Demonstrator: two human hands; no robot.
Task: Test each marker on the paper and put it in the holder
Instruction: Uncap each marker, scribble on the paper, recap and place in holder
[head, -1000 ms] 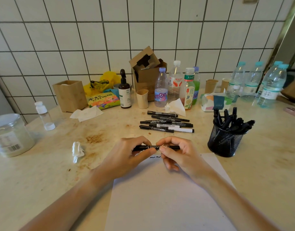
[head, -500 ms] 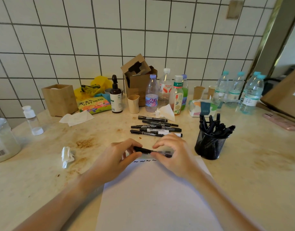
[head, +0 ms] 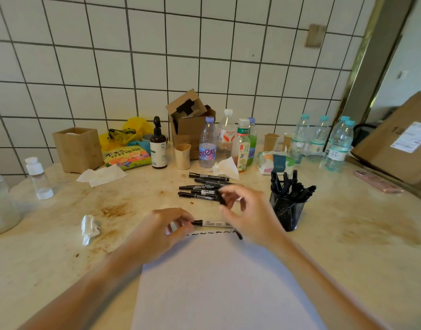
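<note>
A crumpled tissue (head: 90,227) lies at nine o'clock of my left hand (head: 157,231), which pinches a black-and-white marker (head: 210,223) lying level over the paper's (head: 219,289) top edge. My right hand (head: 248,216) pinches its black cap (head: 221,199) — five loose markers (head: 202,188) behind at twelve. One mesh holder (head: 287,210) stands at three o'clock, crowded with markers.

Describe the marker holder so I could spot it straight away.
On the table, look just right of the paper and the right hand. The holder is a black wire-mesh cup, the only one bristling with black markers.
</note>
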